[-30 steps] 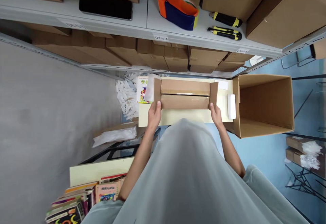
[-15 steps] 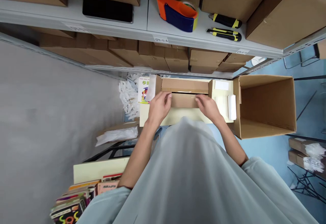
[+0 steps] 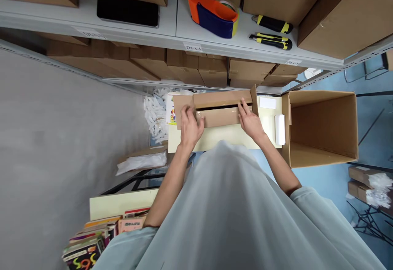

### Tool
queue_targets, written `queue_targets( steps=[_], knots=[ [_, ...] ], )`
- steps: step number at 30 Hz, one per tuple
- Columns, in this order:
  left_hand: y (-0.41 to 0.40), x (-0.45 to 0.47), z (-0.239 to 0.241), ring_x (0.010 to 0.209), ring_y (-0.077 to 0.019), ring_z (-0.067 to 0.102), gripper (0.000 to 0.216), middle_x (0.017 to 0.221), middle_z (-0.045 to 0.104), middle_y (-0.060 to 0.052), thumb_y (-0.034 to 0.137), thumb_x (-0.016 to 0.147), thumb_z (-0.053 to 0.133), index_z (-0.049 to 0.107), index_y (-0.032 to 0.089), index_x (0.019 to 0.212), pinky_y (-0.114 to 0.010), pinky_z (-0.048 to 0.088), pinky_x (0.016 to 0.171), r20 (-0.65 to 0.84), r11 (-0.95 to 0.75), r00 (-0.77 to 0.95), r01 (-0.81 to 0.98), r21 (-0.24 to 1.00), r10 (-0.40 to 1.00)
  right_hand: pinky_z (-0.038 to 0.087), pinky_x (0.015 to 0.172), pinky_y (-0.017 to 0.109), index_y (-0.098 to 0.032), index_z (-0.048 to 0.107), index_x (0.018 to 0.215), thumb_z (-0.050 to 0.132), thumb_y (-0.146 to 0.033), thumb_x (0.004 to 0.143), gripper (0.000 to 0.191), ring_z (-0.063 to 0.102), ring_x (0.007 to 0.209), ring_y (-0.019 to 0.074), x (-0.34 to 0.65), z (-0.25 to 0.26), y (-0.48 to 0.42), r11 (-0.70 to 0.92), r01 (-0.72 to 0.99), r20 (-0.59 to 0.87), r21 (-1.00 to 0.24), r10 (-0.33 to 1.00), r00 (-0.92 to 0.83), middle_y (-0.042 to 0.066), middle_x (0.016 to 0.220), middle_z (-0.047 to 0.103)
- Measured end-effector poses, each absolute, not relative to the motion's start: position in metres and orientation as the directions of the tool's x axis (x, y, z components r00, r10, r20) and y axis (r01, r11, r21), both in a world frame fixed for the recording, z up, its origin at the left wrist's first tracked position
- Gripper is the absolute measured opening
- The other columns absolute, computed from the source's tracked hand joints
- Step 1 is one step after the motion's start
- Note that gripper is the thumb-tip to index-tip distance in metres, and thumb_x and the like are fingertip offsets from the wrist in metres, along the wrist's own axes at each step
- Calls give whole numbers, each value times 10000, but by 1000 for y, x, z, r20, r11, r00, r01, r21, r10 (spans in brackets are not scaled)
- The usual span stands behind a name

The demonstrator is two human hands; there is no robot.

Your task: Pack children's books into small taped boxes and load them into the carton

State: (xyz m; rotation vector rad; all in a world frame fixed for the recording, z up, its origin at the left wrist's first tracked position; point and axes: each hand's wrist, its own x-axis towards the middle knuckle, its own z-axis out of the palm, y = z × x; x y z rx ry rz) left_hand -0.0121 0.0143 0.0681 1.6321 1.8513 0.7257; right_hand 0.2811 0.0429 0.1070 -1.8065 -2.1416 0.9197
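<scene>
A small cardboard box (image 3: 219, 117) lies slightly turned on the pale yellow table (image 3: 227, 136) in front of me. Its two long flaps nearly meet, with a dark slit between them, while the left end flap (image 3: 181, 101) spreads outward and the right end flap (image 3: 254, 100) stands up. My left hand (image 3: 190, 128) grips the box's left end, fingers curled over the end flap's base and thumb on the near flap. Across the right part of the long flaps, my right hand (image 3: 251, 121) rests with its fingers stretched out. The inside of the box is hidden.
An open, larger carton (image 3: 322, 128) stands at right, beside a white roll (image 3: 279, 129) and a white label stack (image 3: 267, 103). The end flap partly covers a booklet (image 3: 171, 116). A shelf ahead holds a tape dispenser (image 3: 215, 18), box cutters (image 3: 272, 32) and a phone (image 3: 128, 10).
The box has turned slightly, its right end moving away from me. Its left end flap now lies further out over the booklet. My right hand has reached forward onto the far flap.
</scene>
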Motion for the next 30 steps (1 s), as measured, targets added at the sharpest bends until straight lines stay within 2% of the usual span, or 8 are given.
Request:
queue_targets(
  steps=[4, 10, 13, 16, 19, 23, 26, 30],
  knots=[
    [19, -15, 51, 1682, -484, 354, 721, 1664, 515, -257, 262, 846, 750, 608, 153, 1544, -684, 240, 1415, -144, 83, 17, 748, 659, 989, 575, 1180, 651, -118, 452, 1764, 416, -255, 1114, 666, 680, 1375, 436, 283, 109, 72, 85, 874, -236, -478, 946, -221, 161, 1926, 212],
    [18, -23, 49, 1614, -418, 470, 484, 1545, 569, -209, 208, 873, 746, 666, 208, 1350, -595, 378, 1384, -55, 7, 37, 767, 642, 998, 446, 1300, 628, -48, 572, 1637, 484, -182, 1097, 563, 405, 1651, 442, 270, 127, 102, 316, 929, -302, -191, 882, -362, 266, 1803, 451],
    [14, -24, 57, 1589, -409, 496, 333, 1553, 555, -201, 215, 904, 759, 678, 233, 1226, -593, 425, 1351, -1, -22, 30, 754, 657, 1000, 419, 1318, 620, -92, 588, 1631, 545, -230, 1107, 544, 392, 1671, 426, 268, 133, 109, 392, 902, -309, -184, 848, -431, 242, 1801, 461],
    [5, -26, 68, 1550, -397, 530, 221, 1572, 546, -190, 227, 943, 758, 691, 246, 1152, -572, 472, 1309, 57, -59, 29, 750, 659, 998, 394, 1330, 621, -120, 568, 1648, 697, -207, 1037, 630, 383, 1688, 427, 270, 135, 118, 449, 877, -335, -169, 811, -480, 233, 1821, 434],
    [-11, -30, 79, 1379, -354, 638, 76, 1410, 649, -163, 248, 1016, 693, 701, 254, 1092, -563, 517, 1257, 89, -102, 58, 757, 646, 994, 403, 1308, 562, -89, 609, 1592, 608, -151, 1072, 524, 463, 1641, 409, 275, 139, 128, 491, 861, -389, -134, 773, -501, 256, 1762, 510],
    [-36, -36, 84, 1045, -276, 706, 102, 1031, 727, -50, 200, 1034, 623, 693, 272, 1014, -662, 341, 1386, 47, -190, 207, 755, 628, 977, 469, 1183, 480, -83, 657, 1501, 346, -175, 1174, 461, 669, 1397, 363, 282, 149, 135, 491, 862, -411, -127, 765, -496, 255, 1537, 705],
    [-49, -38, 86, 984, -236, 711, 145, 1013, 740, -23, 174, 1023, 587, 691, 272, 1000, -661, 274, 1425, -10, -197, 266, 737, 647, 964, 475, 1125, 459, -89, 643, 1487, 323, -180, 1178, 454, 707, 1291, 357, 282, 156, 139, 483, 870, -390, -94, 786, -479, 251, 1427, 754],
    [-55, -42, 90, 968, -225, 715, 188, 992, 737, -15, 143, 994, 563, 698, 272, 973, -672, 223, 1442, -37, -210, 306, 731, 649, 951, 477, 1116, 461, -79, 631, 1464, 343, -28, 1078, 484, 720, 1260, 352, 278, 158, 150, 442, 897, -349, -29, 836, -423, 261, 1368, 769]
  ],
)
